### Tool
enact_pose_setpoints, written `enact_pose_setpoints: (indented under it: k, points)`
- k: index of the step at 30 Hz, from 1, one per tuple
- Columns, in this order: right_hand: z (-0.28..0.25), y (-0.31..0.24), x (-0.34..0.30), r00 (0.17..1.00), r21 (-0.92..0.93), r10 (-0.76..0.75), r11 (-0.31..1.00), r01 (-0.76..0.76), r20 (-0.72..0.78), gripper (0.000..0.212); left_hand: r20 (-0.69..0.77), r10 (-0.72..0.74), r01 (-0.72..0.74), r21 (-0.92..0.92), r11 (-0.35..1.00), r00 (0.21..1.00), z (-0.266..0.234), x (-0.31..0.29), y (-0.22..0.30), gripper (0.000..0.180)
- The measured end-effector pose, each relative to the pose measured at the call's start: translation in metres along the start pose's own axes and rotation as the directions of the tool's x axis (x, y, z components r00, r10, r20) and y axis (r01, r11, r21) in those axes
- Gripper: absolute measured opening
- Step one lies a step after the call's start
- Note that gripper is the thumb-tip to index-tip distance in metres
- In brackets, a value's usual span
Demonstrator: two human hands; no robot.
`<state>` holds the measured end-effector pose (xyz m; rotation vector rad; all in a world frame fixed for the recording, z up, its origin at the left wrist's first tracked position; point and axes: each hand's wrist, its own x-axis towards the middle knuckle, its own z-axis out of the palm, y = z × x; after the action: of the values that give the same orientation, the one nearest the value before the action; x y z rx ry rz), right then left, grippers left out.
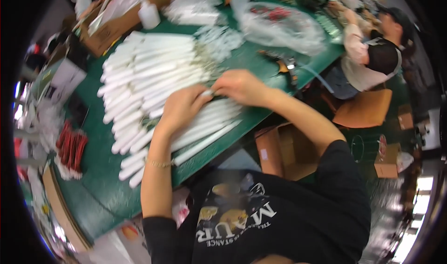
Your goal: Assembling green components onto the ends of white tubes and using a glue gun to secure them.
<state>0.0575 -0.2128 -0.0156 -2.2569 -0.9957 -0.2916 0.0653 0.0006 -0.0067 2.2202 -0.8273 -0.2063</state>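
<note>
White tubes [158,73]: many, in rows across your counter [102,189], done or left indistinguishable; small blurred piece [212,92] above them: seemingly unfinished, pinched by your left grip [181,106] and right grip [242,87]

The single head view comes from the left one of two fisheye cameras side by side on the wearer's head, looking down past the shirt [279,213] and forward across the table [104,189]. It sits near the work, with the left hand [184,106] and right hand [242,87] close to mid-picture. The wide lens also takes in a seated co-worker [372,61] at upper right, farther off, within a dark, curved rim.
</note>
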Motion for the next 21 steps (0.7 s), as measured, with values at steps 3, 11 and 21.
enact_pose_setpoints:
  k: [3, 11, 21]
  points:
    - [-0.008, -0.008, 0.002, 0.999, -0.043, 0.021, 0.999, -0.019, 0.034, 0.009, 0.024, -0.027, 0.026, 0.051, 0.998, 0.999, 0.001, 0.002, -0.002, 0.024]
    - [0.003, -0.006, 0.003, 0.993, 0.144, 0.118, 0.983, -0.117, 0.003, 0.007, 0.028, -0.056, 0.054, 0.059, 0.997, 0.998, -0.001, 0.001, -0.001, 0.025]
    - [0.004, -0.013, 0.007, 0.957, 0.256, 0.286, 0.922, -0.289, 0.049, 0.008, -0.025, -0.064, 0.066, 0.071, 0.995, 0.998, -0.001, 0.001, -0.001, 0.026]
